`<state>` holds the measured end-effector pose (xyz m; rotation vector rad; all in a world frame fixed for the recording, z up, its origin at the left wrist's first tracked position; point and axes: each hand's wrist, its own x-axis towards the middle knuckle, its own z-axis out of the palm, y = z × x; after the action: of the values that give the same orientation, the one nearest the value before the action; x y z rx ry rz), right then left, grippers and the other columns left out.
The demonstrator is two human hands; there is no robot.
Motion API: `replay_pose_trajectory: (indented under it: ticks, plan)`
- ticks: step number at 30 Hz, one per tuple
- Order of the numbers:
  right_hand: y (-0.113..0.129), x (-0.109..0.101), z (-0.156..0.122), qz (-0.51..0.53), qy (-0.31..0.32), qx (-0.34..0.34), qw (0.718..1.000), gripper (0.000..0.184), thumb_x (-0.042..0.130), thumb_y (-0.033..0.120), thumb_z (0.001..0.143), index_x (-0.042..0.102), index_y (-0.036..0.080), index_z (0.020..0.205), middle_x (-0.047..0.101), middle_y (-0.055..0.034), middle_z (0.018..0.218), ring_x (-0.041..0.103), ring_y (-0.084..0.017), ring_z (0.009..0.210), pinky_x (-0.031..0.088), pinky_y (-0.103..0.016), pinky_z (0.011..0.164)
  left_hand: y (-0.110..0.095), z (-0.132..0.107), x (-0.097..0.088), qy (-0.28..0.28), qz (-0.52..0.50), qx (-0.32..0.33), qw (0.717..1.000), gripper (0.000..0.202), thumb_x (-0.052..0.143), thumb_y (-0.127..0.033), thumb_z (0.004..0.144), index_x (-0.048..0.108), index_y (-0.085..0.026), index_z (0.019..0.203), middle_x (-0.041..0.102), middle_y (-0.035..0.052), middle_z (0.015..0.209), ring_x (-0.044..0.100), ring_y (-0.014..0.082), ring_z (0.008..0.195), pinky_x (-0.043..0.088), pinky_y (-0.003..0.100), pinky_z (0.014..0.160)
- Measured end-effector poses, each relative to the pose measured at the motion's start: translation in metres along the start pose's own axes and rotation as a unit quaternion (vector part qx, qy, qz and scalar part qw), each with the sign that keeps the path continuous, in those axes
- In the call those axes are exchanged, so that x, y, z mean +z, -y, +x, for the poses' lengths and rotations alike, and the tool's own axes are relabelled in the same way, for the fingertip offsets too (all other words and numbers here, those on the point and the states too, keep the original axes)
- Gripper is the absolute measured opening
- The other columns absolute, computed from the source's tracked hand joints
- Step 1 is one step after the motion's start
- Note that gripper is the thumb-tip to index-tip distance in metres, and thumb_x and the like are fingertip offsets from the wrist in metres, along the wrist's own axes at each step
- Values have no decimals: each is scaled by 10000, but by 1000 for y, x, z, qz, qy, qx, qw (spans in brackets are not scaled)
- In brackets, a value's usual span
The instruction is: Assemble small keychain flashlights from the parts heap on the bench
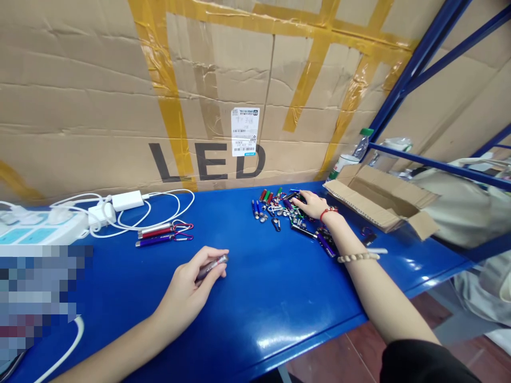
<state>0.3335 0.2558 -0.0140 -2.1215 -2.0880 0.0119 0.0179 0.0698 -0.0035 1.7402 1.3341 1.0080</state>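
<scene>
My left hand [195, 284], above the near middle of the blue table, is closed around a small grey-and-silver mini flashlight [212, 267], partly hidden by the fingers. Over on the right, my right hand [312, 204] lies on a loose pile of mini flashlights and their parts [285, 210]. Its fingers are apart, and I see nothing held in them. Blue, red, green and black tubes, silver end pieces and small carabiner clips make up this heap. To the left, several flashlights with carabiners [155, 241] lie side by side, in silver, red and blue.
A white power strip [72, 226] with chargers and white cables [187, 207] sits at the left. Behind the table [255, 319] stands a large cardboard box [99, 106] marked LED. An open cardboard tray [379, 197], a green-capped bottle [361, 143] and a blue frame [419, 64] are at the right.
</scene>
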Motion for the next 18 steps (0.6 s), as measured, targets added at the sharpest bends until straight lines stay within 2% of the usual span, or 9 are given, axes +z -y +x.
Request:
replay_pose_trajectory:
  ticks: [6, 8, 12, 18]
  plan:
    - [0, -1, 1, -12, -21, -30, 999, 448, 372, 482, 861, 539, 218, 1182, 469, -70, 1283, 418, -243, 1170, 333, -452, 944, 0, 0, -1, 11, 3, 4, 1000, 262, 441, -348, 820, 557, -164, 965, 625, 17, 701, 628, 131, 725, 487, 191, 624]
    - [1, -1, 0, -14, -27, -32, 999, 461, 378, 485, 855, 524, 217, 1201, 461, -77, 1287, 419, -246, 1167, 344, -454, 930, 0, -1, -1, 14, 4, 5, 1000, 263, 438, -348, 825, 554, -164, 973, 622, 17, 701, 625, 138, 731, 484, 198, 615]
    - [2, 2, 1, -17, -32, -29, 999, 568, 365, 494, 859, 341, 213, 1352, 335, -78, 1388, 314, -234, 1258, 296, -463, 977, 1, -3, -2, 17, 7, 6, 1000, 258, 431, -344, 835, 548, -165, 978, 618, 21, 709, 613, 143, 720, 470, 210, 599]
    - [2, 6, 4, -29, -8, -26, 999, 497, 306, 510, 879, 487, 234, 1252, 375, -77, 1365, 311, -253, 1261, 203, -541, 1001, 0, -2, -1, 20, 1, 8, 1000, 251, 435, -333, 829, 551, -162, 971, 615, 20, 701, 607, 140, 696, 466, 214, 593]
